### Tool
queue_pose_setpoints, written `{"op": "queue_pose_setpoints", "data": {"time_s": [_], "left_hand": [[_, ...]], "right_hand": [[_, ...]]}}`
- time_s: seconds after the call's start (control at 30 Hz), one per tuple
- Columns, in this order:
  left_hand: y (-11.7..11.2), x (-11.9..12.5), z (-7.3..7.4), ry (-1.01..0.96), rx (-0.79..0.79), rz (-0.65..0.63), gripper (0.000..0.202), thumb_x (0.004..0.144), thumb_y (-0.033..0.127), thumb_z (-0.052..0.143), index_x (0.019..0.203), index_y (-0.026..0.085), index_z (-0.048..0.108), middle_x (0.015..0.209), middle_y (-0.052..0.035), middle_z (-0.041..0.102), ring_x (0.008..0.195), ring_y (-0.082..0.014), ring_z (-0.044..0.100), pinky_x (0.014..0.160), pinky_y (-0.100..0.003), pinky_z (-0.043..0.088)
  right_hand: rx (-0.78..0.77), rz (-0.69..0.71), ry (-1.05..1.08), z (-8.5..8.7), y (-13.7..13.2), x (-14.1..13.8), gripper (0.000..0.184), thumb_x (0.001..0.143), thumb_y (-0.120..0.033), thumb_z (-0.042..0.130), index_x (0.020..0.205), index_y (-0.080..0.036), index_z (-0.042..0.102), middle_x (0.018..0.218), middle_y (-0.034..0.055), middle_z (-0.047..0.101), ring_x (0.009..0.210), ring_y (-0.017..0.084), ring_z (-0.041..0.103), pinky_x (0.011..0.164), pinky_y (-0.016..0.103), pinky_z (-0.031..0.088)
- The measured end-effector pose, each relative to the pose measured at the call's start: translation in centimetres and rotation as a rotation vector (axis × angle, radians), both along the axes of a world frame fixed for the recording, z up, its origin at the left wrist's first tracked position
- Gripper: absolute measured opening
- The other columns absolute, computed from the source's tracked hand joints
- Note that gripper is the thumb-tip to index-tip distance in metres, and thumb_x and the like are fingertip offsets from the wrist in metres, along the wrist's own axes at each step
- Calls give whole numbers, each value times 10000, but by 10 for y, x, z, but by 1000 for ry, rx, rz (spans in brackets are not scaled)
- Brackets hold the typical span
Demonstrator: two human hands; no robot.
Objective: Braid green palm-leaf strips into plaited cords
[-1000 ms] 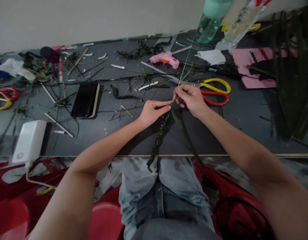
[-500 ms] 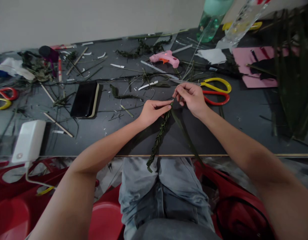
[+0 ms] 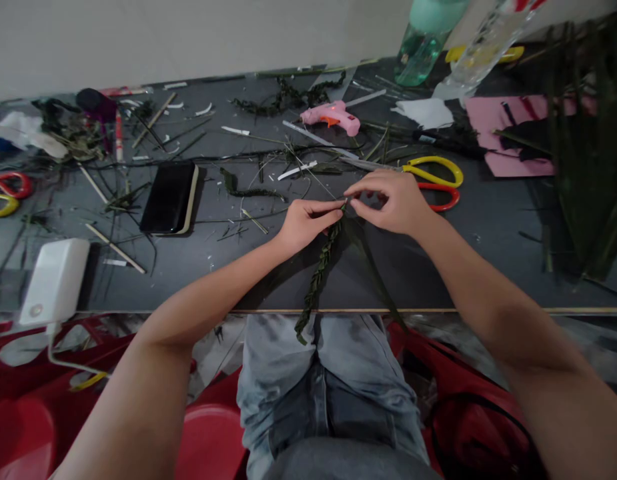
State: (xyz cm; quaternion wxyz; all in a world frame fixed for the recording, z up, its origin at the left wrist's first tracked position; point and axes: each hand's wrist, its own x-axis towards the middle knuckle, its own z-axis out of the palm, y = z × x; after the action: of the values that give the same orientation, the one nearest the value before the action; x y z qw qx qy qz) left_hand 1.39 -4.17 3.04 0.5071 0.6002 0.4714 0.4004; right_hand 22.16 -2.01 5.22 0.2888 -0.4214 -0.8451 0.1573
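A plaited green leaf braid runs from the table's middle down over its front edge toward my lap. My left hand pinches the braid's top end, fingers closed. My right hand is right beside it, thumb and fingers pinched on a thin pale leaf strip that leads up-left from the braid's top. A loose dark leaf blade trails from the same spot down to the right, past the table edge.
Yellow-and-red scissors lie just behind my right hand. A pink glue gun, a black phone, a white power bank, bottles, pink paper, palm fronds and leaf scraps crowd the dark table.
My right hand has turned and dropped lower, swinging the thin strip from pointing up and away to lying up-left across the table. My left hand and the braid have stayed put.
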Motion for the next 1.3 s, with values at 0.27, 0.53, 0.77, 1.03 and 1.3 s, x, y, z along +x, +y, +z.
{"op": "queue_pose_setpoints", "data": {"time_s": [0.27,0.53,0.77,1.03,1.3], "left_hand": [[1,0,0,-1,5,-6,208,763,244,764,965,222,812,739,-24,788,474,-71,573,486,-198,478],[1,0,1,17,1,-22,193,767,247,768,953,225,815,718,-25,783,470,-75,572,497,-202,463],[3,-1,-1,-27,-1,-22,192,750,224,771,936,214,816,677,-18,770,461,-63,547,483,-189,443],[5,-4,0,-130,-69,-169,217,676,267,836,890,234,824,544,9,692,448,-51,509,457,-178,410],[7,-3,-1,-185,-98,-101,242,686,258,815,924,214,823,776,-28,789,491,-56,558,479,-192,496]], "right_hand": [[147,6,61,-13,1,-5,197,858,-293,585,904,-249,771,879,56,764,835,239,680,799,390,511],[176,-27,-27,-13,-3,-9,170,828,-224,575,872,-227,739,866,65,754,842,244,682,784,377,502],[132,32,53,-10,1,-7,161,829,-212,569,848,-205,729,817,51,736,709,177,651,653,305,466],[-193,173,278,-9,10,-2,115,781,-267,618,753,-185,693,684,17,676,558,109,535,532,255,410],[-229,51,632,-16,16,3,87,733,-283,698,725,-208,656,667,-3,579,566,97,461,513,266,371]]}}
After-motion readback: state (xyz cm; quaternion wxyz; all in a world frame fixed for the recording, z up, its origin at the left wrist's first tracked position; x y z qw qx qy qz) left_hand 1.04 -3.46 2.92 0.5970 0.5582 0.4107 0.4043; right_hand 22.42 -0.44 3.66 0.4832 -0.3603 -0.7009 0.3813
